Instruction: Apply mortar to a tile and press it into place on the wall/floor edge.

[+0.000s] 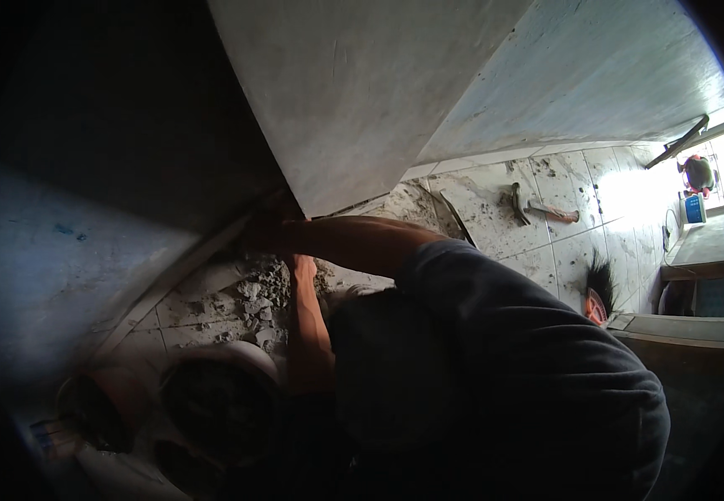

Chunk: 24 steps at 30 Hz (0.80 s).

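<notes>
My right hand reaches across into deep shadow at the foot of the wall corner. Its fingers are lost in the dark, so whether it holds anything does not show. Below it, my left forearm runs up from the lower edge, and my left hand is mostly covered by the right forearm. Broken rubble, in grey chunks and crumbs, lies on the tiled floor just left of my left forearm.
Dark-mouthed buckets stand at lower left. To the right, a thin metal bar, a hammer and a black-bristled brush lie on dusty tiles. A person is near the bright doorway, by a blue box.
</notes>
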Motion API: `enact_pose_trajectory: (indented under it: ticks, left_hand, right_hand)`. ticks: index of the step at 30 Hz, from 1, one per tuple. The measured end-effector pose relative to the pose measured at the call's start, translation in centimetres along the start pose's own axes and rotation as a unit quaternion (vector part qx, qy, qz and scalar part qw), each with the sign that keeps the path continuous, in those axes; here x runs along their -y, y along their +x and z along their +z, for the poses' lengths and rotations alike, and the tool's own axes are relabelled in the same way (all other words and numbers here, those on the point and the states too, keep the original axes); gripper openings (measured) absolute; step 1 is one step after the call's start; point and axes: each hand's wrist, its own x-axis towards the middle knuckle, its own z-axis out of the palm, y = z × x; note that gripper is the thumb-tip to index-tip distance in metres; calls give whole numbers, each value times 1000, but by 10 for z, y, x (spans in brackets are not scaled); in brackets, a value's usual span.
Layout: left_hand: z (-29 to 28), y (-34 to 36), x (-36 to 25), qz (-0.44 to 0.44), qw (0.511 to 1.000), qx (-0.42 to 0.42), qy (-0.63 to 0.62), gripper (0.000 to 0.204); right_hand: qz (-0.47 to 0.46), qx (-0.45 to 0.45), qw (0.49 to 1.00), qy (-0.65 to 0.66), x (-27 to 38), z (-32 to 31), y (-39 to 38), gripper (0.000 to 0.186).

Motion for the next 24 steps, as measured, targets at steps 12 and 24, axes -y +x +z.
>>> enact_pose_trajectory:
  ticks: [12,24]
  left_hand:
    - [-4,7,-2,4,1000,-4,-9,38]
    - [-21,30,42,6,996,57,-73,25]
  right_hand:
    - [70,14,982,-177,13,0,-9,39]
    - [62,75,880,-465,-2,8,-18,35]
